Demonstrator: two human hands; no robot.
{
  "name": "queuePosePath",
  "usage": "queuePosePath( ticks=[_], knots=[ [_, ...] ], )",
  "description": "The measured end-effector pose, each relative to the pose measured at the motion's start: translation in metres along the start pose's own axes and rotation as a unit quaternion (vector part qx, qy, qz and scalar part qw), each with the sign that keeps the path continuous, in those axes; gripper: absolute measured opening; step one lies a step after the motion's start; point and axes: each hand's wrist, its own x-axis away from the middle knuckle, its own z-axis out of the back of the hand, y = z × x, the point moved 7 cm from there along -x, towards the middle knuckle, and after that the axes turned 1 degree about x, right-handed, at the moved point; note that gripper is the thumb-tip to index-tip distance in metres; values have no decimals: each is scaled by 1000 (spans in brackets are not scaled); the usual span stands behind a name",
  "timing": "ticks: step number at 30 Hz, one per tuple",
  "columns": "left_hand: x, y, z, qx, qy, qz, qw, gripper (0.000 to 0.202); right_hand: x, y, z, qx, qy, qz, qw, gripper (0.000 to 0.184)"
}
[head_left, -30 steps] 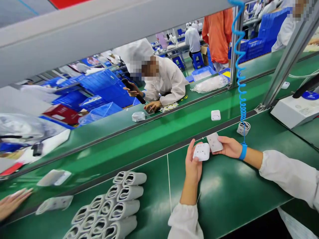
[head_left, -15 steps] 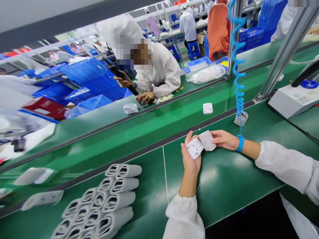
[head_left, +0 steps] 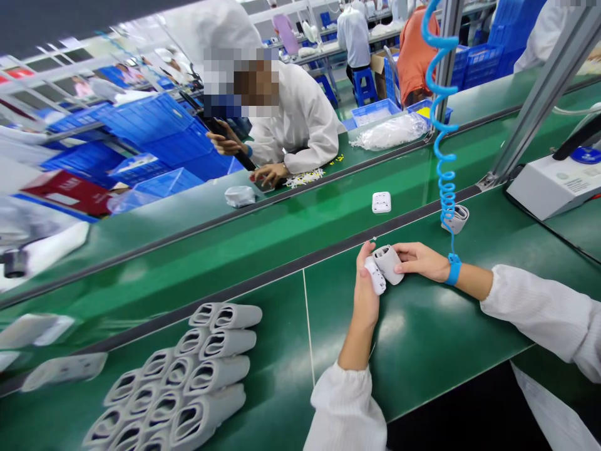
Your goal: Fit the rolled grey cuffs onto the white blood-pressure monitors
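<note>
My left hand (head_left: 366, 291) is closed around a white square plastic housing (head_left: 375, 275) with small dark slots, now seen nearly edge-on. Between the fingers of my right hand (head_left: 417, 262) is a grey rolled cuff (head_left: 389, 264), its open end towards the upper left. Cuff and housing meet, or almost meet, over the green bench; I cannot tell whether they are joined. A blue wrist strap (head_left: 453, 269) with a coiled blue cord (head_left: 446, 144) is on my right wrist. Another grey rolled cuff (head_left: 455, 219) lies behind that hand.
Several grey rolled cuffs (head_left: 206, 407) are stacked at the left of the bench. A second white housing (head_left: 381, 202) rests on the green belt (head_left: 282, 228). Across it, a co-worker (head_left: 305, 119) leans over small white pieces (head_left: 305, 178). A grey-white device (head_left: 558, 188) stands at right, beside a metal post (head_left: 539, 94).
The white housing in my left hand has turned from face-up to nearly edge-on. The cuff in my right hand has tipped, showing its rolled opening. The camera view has shifted slightly.
</note>
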Motion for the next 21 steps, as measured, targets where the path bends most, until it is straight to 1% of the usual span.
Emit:
queuePosePath(
  ticks=[6, 10, 13, 15, 17, 19, 21],
  knots=[
    [8, 11, -6, -64, 25, -42, 997, 82, 0, -2, -2, 25, 4, 12, 1000, 57],
    [9, 15, -6, -121, 43, -67, 989, 88, 0, 0, -4, 45, 14, 23, 999, 56],
    [6, 14, -4, -139, 52, -68, 987, 86, 1, 3, -5, 78, 27, 38, 996, 54],
    [5, 14, -1, -163, 63, -67, 982, 80, 1, 4, -3, 106, 49, 57, 992, 57],
    [5, 15, 3, -219, 82, -76, 969, 77, 1, 3, 1, 128, 74, 84, 985, 61],
    [5, 16, 7, -268, 100, -82, 955, 76, 2, 2, 5, 143, 83, 110, 980, 63],
    [5, 14, 11, -269, 112, -75, 954, 72, 3, 0, 7, 175, 85, 137, 971, 61]
  ],
)
